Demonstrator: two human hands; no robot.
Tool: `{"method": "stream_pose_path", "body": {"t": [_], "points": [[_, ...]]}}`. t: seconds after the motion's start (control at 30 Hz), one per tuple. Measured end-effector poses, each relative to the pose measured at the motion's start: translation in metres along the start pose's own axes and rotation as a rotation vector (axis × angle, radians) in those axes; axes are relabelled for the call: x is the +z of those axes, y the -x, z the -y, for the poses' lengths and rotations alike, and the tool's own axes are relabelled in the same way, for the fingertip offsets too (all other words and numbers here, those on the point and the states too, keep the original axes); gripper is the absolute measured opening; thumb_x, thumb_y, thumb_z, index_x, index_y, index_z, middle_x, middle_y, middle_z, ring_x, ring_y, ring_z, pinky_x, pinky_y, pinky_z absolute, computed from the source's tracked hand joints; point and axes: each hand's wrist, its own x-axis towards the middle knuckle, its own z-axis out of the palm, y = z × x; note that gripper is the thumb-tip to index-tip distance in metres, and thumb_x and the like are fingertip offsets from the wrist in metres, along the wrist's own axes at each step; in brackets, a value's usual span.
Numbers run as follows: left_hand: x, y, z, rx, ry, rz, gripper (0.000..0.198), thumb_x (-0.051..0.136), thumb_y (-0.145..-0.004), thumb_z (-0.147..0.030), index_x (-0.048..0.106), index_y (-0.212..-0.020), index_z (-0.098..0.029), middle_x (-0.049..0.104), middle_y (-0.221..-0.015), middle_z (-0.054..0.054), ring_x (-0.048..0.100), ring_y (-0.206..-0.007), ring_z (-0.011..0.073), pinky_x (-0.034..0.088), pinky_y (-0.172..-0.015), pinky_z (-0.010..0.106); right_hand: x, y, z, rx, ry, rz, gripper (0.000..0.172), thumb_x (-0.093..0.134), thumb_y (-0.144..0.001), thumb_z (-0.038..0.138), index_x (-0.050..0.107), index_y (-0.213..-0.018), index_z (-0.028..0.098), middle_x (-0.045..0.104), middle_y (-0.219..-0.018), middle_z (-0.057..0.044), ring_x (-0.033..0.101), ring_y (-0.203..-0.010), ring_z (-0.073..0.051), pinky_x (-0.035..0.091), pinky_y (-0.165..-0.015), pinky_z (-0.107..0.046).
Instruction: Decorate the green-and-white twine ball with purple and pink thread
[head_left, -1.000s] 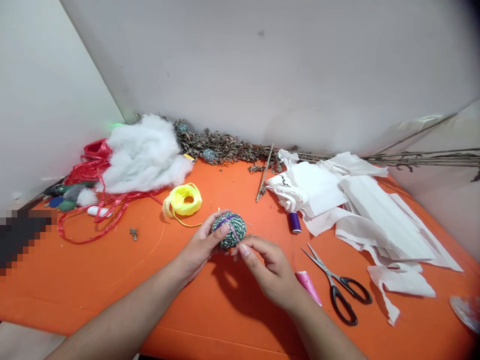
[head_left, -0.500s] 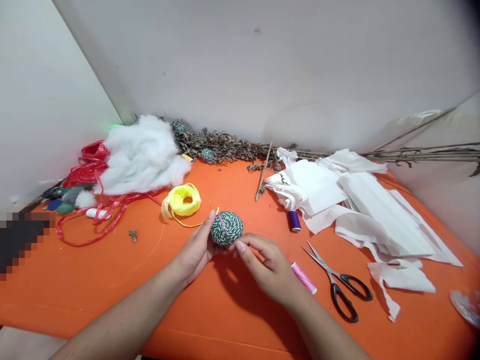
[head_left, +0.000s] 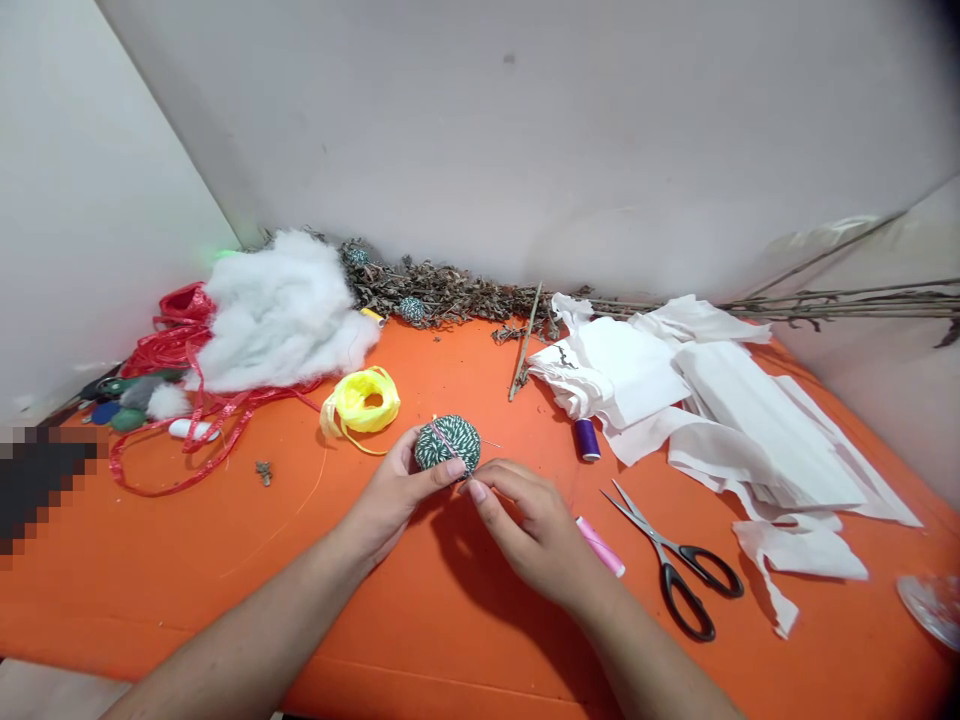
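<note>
A ball of green-and-white twine (head_left: 450,445) rests in my left hand (head_left: 401,490), whose fingers wrap under it while the thumb presses its front. A thin pink thread (head_left: 444,432) crosses the ball's upper face. My right hand (head_left: 529,525) pinches at the ball's lower right edge, thumb against forefinger; what lies between those fingertips is too small to make out. A thin needle-like piece (head_left: 491,444) sticks out from the ball's right side. Just behind the ball lies a roll of yellow ribbon (head_left: 367,400). Beside my right hand lies a pink thread spool (head_left: 600,546).
Black-handled scissors (head_left: 675,560) lie partly open on the right, near a purple spool (head_left: 587,440) and white paper sheets (head_left: 772,430). White stuffing (head_left: 285,310) and red ribbon (head_left: 165,340) sit at the left. Dried stems (head_left: 465,290) line the wall.
My left thumb has moved from the ball's top left down to its lower front. The ball has shifted slightly left. My right hand stays pinched at its edge.
</note>
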Motion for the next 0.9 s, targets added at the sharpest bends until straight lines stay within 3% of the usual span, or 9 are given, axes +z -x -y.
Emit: {"method": "stream_pose_path", "body": {"t": [0.23, 0.37, 0.53, 0.73, 0.9], "points": [[0.0014, -0.0014, -0.0040, 0.071, -0.085, -0.064, 0.062, 0.089, -0.061, -0.028, 0.061, -0.115, -0.018, 0.069, -0.107, 0.008, 0.064, -0.094, 0.0196, 0.049, -0.084, 0.029, -0.0018, 0.0008, 0.0026, -0.005, -0.046, -0.032, 0.024, 0.044, -0.101, 0.030, 0.062, -0.090, 0.021, 0.065, -0.081, -0.004, 0.059, -0.073, -0.016, 0.047, -0.069, -0.029], [0.0005, -0.0013, -0.0006, -0.023, -0.026, -0.039, 0.057, 0.081, -0.072, -0.042, 0.058, -0.120, -0.023, 0.068, -0.102, 0.005, 0.064, -0.080, 0.0154, 0.052, -0.066, 0.025, -0.0018, -0.0001, 0.0022, 0.014, -0.070, -0.025, 0.023, 0.044, -0.101, 0.030, 0.064, -0.092, 0.021, 0.068, -0.086, -0.005, 0.062, -0.079, -0.017, 0.047, -0.074, -0.030], [-0.0024, -0.0016, 0.0013, -0.104, 0.080, -0.006, 0.045, 0.064, -0.084, -0.055, 0.063, -0.109, -0.018, 0.068, -0.089, 0.006, 0.063, -0.070, 0.0135, 0.051, -0.051, 0.019, -0.0011, -0.0010, 0.0000, 0.044, -0.064, -0.011, 0.025, 0.044, -0.101, 0.030, 0.065, -0.094, 0.021, 0.068, -0.086, -0.004, 0.061, -0.079, -0.017, 0.046, -0.074, -0.031], [-0.0028, 0.0024, -0.0027, -0.147, 0.088, 0.062, 0.042, 0.080, -0.076, -0.032, 0.063, -0.112, -0.019, 0.068, -0.109, 0.008, 0.066, -0.088, 0.0160, 0.058, -0.071, 0.024, -0.0010, -0.0004, 0.0004, 0.031, -0.081, -0.030, 0.022, 0.045, -0.101, 0.029, 0.062, -0.089, 0.021, 0.065, -0.082, -0.003, 0.059, -0.075, -0.015, 0.045, -0.071, -0.029], [-0.0037, 0.0008, 0.0019, -0.097, 0.148, 0.073, 0.042, 0.068, -0.086, -0.039, 0.059, -0.122, -0.020, 0.066, -0.119, 0.010, 0.064, -0.099, 0.0183, 0.056, -0.085, 0.028, 0.0001, -0.0016, -0.0010, 0.019, -0.082, -0.026, 0.021, 0.045, -0.100, 0.027, 0.063, -0.092, 0.020, 0.066, -0.085, -0.003, 0.060, -0.080, -0.016, 0.045, -0.075, -0.029]]}}
